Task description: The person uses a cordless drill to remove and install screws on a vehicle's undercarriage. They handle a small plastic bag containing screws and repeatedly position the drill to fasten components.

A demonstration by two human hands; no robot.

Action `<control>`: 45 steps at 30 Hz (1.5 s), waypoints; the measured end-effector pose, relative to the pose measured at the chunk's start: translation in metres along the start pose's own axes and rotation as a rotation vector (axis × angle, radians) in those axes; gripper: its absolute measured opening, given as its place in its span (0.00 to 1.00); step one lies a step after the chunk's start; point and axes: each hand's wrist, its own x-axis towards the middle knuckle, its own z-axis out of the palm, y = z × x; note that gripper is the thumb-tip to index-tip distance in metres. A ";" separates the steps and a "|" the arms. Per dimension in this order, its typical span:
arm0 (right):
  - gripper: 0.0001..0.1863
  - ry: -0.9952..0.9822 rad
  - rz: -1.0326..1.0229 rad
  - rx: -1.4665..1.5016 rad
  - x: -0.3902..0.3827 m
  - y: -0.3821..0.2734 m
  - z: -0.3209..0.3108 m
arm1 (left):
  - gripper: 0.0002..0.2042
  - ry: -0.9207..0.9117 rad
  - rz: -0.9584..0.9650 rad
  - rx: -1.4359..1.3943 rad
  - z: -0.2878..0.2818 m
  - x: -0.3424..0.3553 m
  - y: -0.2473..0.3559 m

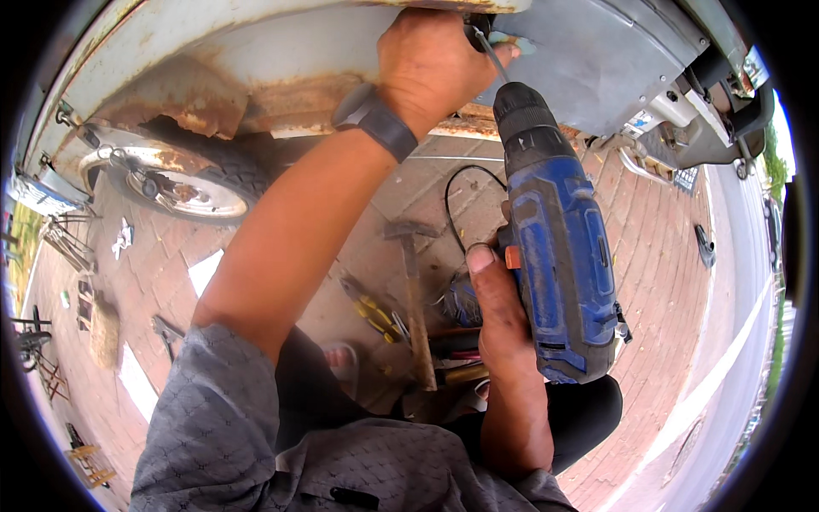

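Observation:
My right hand is wrapped round the grip of a blue and black cordless drill, thumb beside its orange switch. The drill points up and away, and a long thin bit runs from its chuck to a small black part. That part sits at the rusty lower edge of a vehicle body panel. My left hand, with a dark watch on its wrist, is closed at this black part, thumb by the bit. Its other fingers are mostly hidden.
On the brick paving below lie a hammer, yellow-handled pliers and a black cable. A rusty wheel stands at left under the vehicle. A grey panel hangs at upper right. White paper and another tool lie at left.

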 end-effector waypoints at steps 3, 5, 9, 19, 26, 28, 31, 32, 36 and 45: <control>0.21 0.001 -0.102 -0.017 0.003 0.003 0.003 | 0.24 0.052 0.002 -0.013 0.003 0.000 -0.001; 0.14 0.032 -0.133 -0.034 0.005 0.004 0.006 | 0.25 0.033 -0.017 0.004 0.005 0.000 -0.005; 0.09 0.024 -0.195 -0.129 0.009 0.007 0.011 | 0.27 0.007 -0.038 -0.030 0.008 -0.001 -0.014; 0.12 0.003 -0.205 -0.303 0.007 0.019 0.018 | 0.23 0.025 -0.015 -0.159 0.008 -0.002 -0.010; 0.07 0.140 -0.289 -0.134 0.017 0.032 0.033 | 0.25 0.044 0.066 -0.064 0.004 -0.001 -0.009; 0.07 0.145 -0.314 -0.128 0.018 0.034 0.034 | 0.24 0.042 0.088 -0.102 0.005 0.000 -0.010; 0.07 0.132 -0.305 -0.116 0.019 0.034 0.035 | 0.24 0.018 0.075 -0.139 0.004 0.000 -0.012; 0.07 0.135 -0.273 -0.114 0.018 0.034 0.036 | 0.24 0.016 0.079 -0.145 0.004 0.000 -0.012; 0.06 0.078 -0.201 -0.100 0.013 0.032 0.038 | 0.24 0.025 0.101 -0.171 0.004 -0.001 -0.013; 0.06 0.098 -0.187 -0.122 0.016 0.027 0.040 | 0.22 0.015 0.108 -0.172 0.004 -0.002 -0.014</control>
